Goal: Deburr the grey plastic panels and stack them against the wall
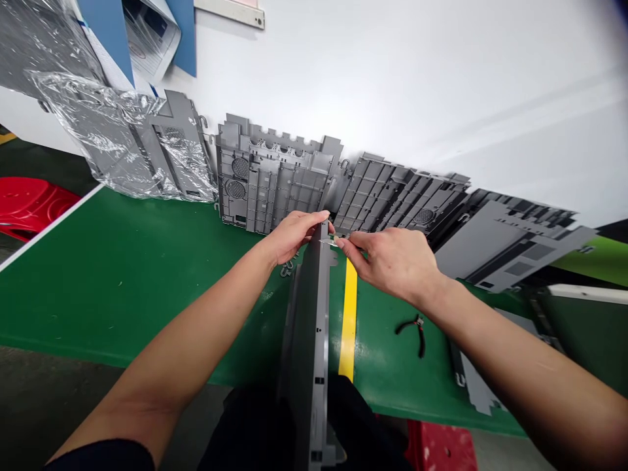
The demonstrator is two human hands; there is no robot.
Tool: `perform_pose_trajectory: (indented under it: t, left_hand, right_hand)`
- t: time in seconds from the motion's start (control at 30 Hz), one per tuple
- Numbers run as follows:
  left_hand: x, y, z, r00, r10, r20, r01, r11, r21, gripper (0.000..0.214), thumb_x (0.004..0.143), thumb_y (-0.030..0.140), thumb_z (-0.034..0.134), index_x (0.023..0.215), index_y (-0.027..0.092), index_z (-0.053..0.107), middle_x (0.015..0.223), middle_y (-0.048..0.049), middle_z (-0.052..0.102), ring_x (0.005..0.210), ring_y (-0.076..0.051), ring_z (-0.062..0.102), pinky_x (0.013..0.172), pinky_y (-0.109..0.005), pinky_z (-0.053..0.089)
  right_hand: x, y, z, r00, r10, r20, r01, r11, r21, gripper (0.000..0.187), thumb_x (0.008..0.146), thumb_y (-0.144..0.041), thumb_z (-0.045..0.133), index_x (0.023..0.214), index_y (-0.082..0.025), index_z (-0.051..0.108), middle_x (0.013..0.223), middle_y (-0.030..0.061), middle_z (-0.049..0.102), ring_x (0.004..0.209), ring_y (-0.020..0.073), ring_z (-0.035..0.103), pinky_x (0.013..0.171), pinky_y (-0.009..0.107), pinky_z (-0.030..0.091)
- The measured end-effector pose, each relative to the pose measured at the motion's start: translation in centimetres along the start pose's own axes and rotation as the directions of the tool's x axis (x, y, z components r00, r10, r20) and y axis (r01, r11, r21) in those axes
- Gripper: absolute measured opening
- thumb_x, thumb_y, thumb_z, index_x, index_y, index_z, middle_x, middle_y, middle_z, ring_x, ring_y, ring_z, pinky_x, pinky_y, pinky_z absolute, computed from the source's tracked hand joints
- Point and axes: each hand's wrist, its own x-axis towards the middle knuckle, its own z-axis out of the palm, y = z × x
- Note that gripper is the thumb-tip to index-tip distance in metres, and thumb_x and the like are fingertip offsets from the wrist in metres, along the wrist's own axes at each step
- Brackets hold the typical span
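The left hand (293, 237) is nearly closed, its fingers wrapped over the top end of a long grey moulded plastic panel (308, 340) and holding it. The right hand (392, 261) is half closed, pinching a small metal blade (328, 243) between thumb and forefinger, with the tip right at the panel's upper edge. The panel stands tilted on its long edge, its lower end reaching down into the person's dark-clothed lap (255, 425). Just right of the panel, a yellow stripe (348, 320) runs along a green workbench top (98, 281). Further right of the panel, a pair of black-handled side cutters (412, 333) lies on the green surface, and beyond them a flat grey part (475, 373) lies near the bench's edge. Below and right of the panel, a red plastic crate (439, 448) sits on the floor. Past the panel's top end, a row of similar grey ribbed panels (275, 176) leans against a white board (392, 85), the leftmost one (171, 144) partly wrapped in clear plastic film (93, 124). Far to the panel's left lies a red plastic object (29, 206), and a blue folder (110, 33) stands further off, at the top of the view.
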Motion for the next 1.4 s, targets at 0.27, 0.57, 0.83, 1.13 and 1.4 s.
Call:
perform_pose_trajectory:
  t: [0.27, 0.57, 0.83, 1.13, 1.4]
  left_hand:
    - [-0.1, 0.1, -0.1, 1.0, 0.01, -0.004, -0.01, 1.0, 0.018, 0.048, 0.083, 0.063, 0.072, 0.084, 0.016, 0.078, 0.087, -0.008, 0.072, 0.081, -0.02, 0.065, 0.079, -0.035, 0.047]
    - [0.0, -0.1, 0.0, 1.0, 0.009, -0.008, -0.009, 1.0, -0.019, 0.047, 0.081, 0.064, 0.074, 0.084, 0.017, 0.078, 0.089, -0.008, 0.075, 0.083, -0.02, 0.066, 0.078, -0.034, 0.047]
    - [0.2, -0.3, -0.1, 1.0, 0.02, -0.013, -0.02, 0.999, -0.028, 0.048, 0.08, 0.065, 0.075, 0.084, 0.016, 0.078, 0.093, -0.0098, 0.077, 0.084, -0.02, 0.067, 0.08, -0.033, 0.048]
    - [0.1, -0.2, -0.1, 1.0, 0.02, -0.002, -0.02, 1.0, -0.018, 0.048, 0.081, 0.064, 0.074, 0.084, 0.016, 0.078, 0.084, -0.0085, 0.073, 0.081, -0.02, 0.066, 0.078, -0.034, 0.048]
    - [0.0, 0.0, 0.1, 1.0, 0.018, -0.008, -0.018, 1.0, -0.005, 0.047, 0.08, 0.063, 0.074, 0.082, 0.016, 0.077, 0.084, -0.0086, 0.073, 0.08, -0.02, 0.066, 0.079, -0.036, 0.048]
  right_hand:
    - [-1.4, -0.1, 0.1, 0.998, -0.055, -0.014, 0.056, 0.998, 0.009, 0.062, 0.107, -0.062, 0.024, 0.082, -0.024, 0.067, 0.063, 0.003, 0.065, 0.056, 0.0195, 0.057, 0.054, 0.032, 0.015]
    - [0.3, 0.4, 0.4, 0.999, 0.031, 0.009, -0.032, 0.992, 0.12, 0.061, 0.106, -0.063, 0.026, 0.087, -0.026, 0.07, 0.069, 0.003, 0.07, 0.063, 0.0208, 0.06, 0.056, 0.031, 0.02]
    - [0.6, 0.3, 0.4, 0.998, 0.058, 0.0, -0.058, 0.997, 0.046, 0.062, 0.106, -0.062, 0.025, 0.089, -0.026, 0.073, 0.07, 0.005, 0.07, 0.063, 0.0218, 0.06, 0.056, 0.032, 0.02]
    - [-0.1, 0.5, 0.5, 0.999, 0.033, -0.006, -0.033, 0.999, 0.013, 0.065, 0.106, -0.062, 0.024, 0.086, -0.024, 0.072, 0.068, 0.0054, 0.068, 0.062, 0.0209, 0.059, 0.058, 0.032, 0.019]
    - [-0.6, 0.5, 0.6, 1.0, -0.007, -0.001, 0.007, 1.0, 0.023, 0.069, 0.107, -0.063, 0.02, 0.085, -0.022, 0.071, 0.065, 0.0054, 0.067, 0.06, 0.0195, 0.058, 0.058, 0.032, 0.018]
